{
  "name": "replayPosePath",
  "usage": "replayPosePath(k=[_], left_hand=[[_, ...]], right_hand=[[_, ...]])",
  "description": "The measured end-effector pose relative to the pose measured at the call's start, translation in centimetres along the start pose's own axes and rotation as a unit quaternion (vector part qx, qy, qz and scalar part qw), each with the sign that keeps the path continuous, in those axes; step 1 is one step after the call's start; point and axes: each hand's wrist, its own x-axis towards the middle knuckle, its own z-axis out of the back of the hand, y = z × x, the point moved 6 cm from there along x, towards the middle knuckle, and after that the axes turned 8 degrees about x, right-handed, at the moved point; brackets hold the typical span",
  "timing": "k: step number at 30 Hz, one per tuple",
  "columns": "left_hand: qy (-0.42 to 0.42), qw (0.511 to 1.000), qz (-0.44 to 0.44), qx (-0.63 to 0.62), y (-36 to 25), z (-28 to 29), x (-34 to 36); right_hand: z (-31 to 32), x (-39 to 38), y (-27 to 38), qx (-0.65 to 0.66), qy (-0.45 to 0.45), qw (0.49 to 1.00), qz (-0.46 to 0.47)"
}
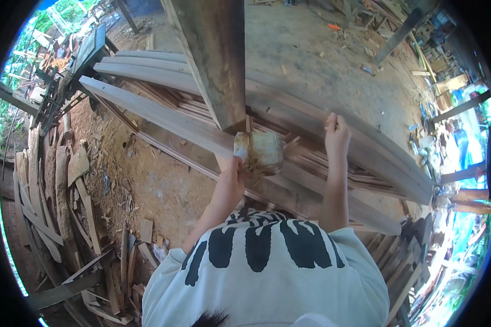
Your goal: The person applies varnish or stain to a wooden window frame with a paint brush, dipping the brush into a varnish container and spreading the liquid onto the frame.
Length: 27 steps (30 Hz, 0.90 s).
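My left hand [233, 173] is closed on the side of a whitish, brown-stained container [261, 153], which looks like a cut plastic jug, in front of my chest. A thin light brown strip [292, 145] shows beside the container's right edge; what it belongs to is unclear. My right hand [337, 128] is raised to the right of the container, its fingers closed. Whatever it holds, if anything, cannot be made out. Beneath and behind both hands run long wooden boards [158, 111], laid slantwise, with thinner strips [360, 177] stacked between them.
A thick wooden post [218, 60] comes down right before the container. Scrap wood [87, 207] lies in heaps at the left. A dark metal-and-wood stand [90, 49] is at the boards' far left end. More cut timber [403, 261] lies at lower right, and the dirt floor [311, 49] has scattered bits.
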Motion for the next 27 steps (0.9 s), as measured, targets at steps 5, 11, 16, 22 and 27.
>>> replayPosePath(k=[5,11,16,22,27], left_hand=[[-0.038,0.998,-0.016,-0.039,-2.4,1.0,-0.1],[-0.069,0.996,-0.042,0.035,-1.1,0.6,0.1],[-0.078,0.995,-0.008,-0.061,-1.1,0.9,0.8],[-0.063,0.997,-0.029,0.017,-0.6,0.8,0.8],[-0.093,0.994,-0.04,-0.028,-2.1,1.3,0.5]], right_hand=[[0.4,0.7,-2.6,0.187,-0.011,0.979,-0.077],[9.5,0.6,-9.5,0.127,-0.148,0.976,-0.095],[14.1,0.3,-11.3,0.098,-0.205,0.967,-0.119],[13.4,-0.1,-11.3,0.064,-0.199,0.973,-0.101],[10.6,0.2,-7.9,0.017,-0.184,0.979,-0.087]])
